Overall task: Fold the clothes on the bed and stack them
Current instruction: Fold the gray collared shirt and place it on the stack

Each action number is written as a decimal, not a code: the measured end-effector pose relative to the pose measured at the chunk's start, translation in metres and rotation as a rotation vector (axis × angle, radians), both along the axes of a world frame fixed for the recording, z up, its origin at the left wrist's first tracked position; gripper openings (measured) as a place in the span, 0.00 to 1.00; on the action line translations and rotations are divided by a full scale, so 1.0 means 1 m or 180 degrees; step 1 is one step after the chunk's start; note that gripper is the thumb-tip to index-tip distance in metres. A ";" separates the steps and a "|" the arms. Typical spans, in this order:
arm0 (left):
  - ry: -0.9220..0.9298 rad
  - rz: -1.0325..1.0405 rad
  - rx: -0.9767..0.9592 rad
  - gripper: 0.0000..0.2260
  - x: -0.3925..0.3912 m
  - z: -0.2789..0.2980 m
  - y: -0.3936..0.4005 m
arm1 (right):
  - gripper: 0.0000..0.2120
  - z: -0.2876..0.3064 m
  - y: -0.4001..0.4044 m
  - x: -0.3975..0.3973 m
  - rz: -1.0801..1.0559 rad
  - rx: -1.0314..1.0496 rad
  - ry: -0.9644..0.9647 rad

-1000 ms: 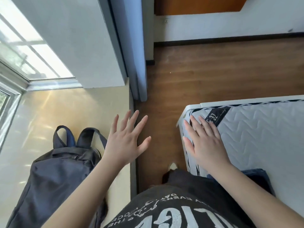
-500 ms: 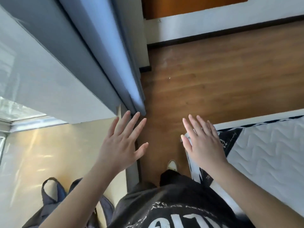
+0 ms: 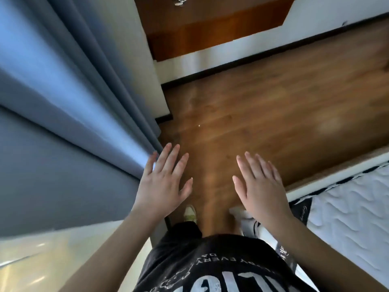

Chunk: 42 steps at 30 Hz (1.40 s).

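Both my hands are out in front of me, palms down and fingers spread straight, holding nothing: my left hand [image 3: 163,182] hangs over the edge of the blue curtain [image 3: 69,85], my right hand [image 3: 261,186] over the wooden floor [image 3: 252,114] just beside the corner of the bed [image 3: 345,207]. Only a bare strip of the quilted white mattress shows at my right; no clothes lie on the part I can see, so where they are on the bed I cannot tell from here. The only garment in sight is the dark printed T-shirt [image 3: 210,268] I am wearing, and a shoe [image 3: 190,213] shows below it on the floor

My guess is the folding has not begun and I first have to turn toward the rest of the bed. As for how the clothes should handle, I expect them to be light, limp and soft, with no stiffness to hold a shape, so one hand alone would let them sag and bunch. I would pinch each piece at two matching points, shoulders or waistband corners, lay it flat on the mattress, smooth it with flat palms and fold along the seams. Thin fabric may slide on the quilted cover, so I would stack gently, edges aligned
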<state>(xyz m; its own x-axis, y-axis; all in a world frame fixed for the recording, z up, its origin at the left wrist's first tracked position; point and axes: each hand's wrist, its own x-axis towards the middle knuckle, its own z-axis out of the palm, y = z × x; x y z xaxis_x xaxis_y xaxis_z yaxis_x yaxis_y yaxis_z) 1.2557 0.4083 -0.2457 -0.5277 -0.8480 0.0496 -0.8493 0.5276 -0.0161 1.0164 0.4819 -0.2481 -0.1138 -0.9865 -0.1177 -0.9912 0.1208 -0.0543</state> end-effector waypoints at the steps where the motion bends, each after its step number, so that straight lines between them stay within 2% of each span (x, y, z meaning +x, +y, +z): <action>1: 0.0067 -0.0054 -0.0080 0.26 -0.003 0.001 -0.017 | 0.29 0.002 -0.012 0.001 -0.0066 -0.0052 -0.0012; 4: 0.0243 -0.0247 -0.0132 0.25 -0.021 0.007 -0.064 | 0.29 0.010 -0.043 -0.004 -0.0269 -0.0293 -0.0063; 9: 0.0297 -0.0486 0.0196 0.25 -0.074 0.005 -0.133 | 0.25 0.015 -0.081 -0.030 -0.0744 -0.0791 0.0114; 14: 0.0336 -0.0859 0.0248 0.25 -0.138 0.002 -0.190 | 0.24 0.011 -0.117 -0.073 -0.1190 -0.0947 0.0339; 21: 0.0219 -0.1627 0.0241 0.24 -0.251 0.019 -0.266 | 0.25 0.011 -0.169 -0.161 -0.1551 -0.0715 0.0277; 27: 0.0138 -0.1945 0.0096 0.22 -0.336 0.040 -0.320 | 0.25 0.027 -0.212 -0.244 -0.1671 -0.0554 0.0229; 33: 0.0086 -0.2024 -0.0016 0.20 -0.415 0.055 -0.364 | 0.23 0.042 -0.258 -0.309 -0.2042 -0.0853 0.0313; 39: 0.0230 -0.2269 -0.0027 0.18 -0.507 0.051 -0.433 | 0.27 0.038 -0.311 -0.385 -0.2264 -0.0609 0.0354; 42: 0.0125 -0.2466 0.0095 0.20 -0.556 0.050 -0.479 | 0.28 0.040 -0.336 -0.427 -0.2494 -0.0513 0.0456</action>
